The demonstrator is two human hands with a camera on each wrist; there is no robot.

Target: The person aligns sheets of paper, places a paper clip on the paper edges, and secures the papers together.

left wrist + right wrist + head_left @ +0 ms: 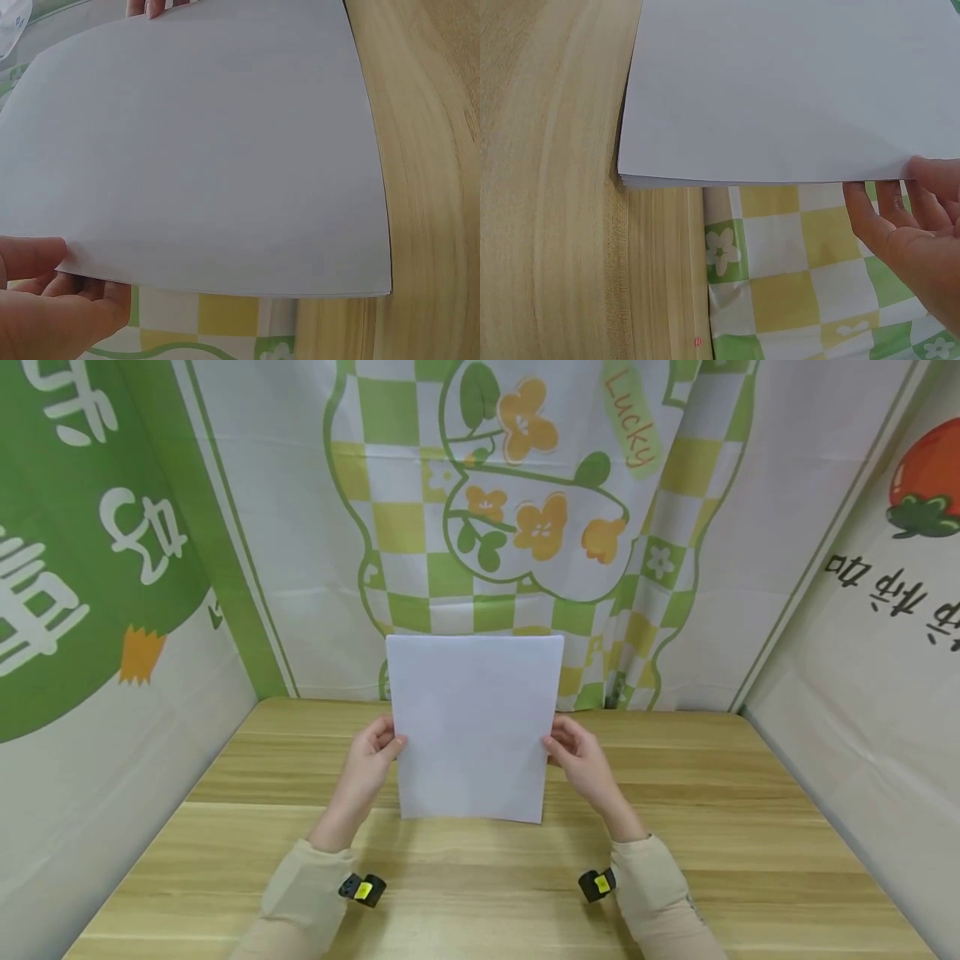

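A stack of white paper stands upright over the wooden table, held between both hands. Its left edge is pinched by my left hand, thumb on the near face and fingers behind. My right hand grips the opposite edge the same way. In the right wrist view, several thin layers show at the corner of the paper stack, with the right thumb pressed on its face. The left wrist view has the left thumb on the sheet, its lower edge close to the tabletop.
The wooden table spreads around the hands. Behind it hangs a checkered green and yellow curtain, with printed cloth walls on both sides. A black wrist device is on the left sleeve, another on the right.
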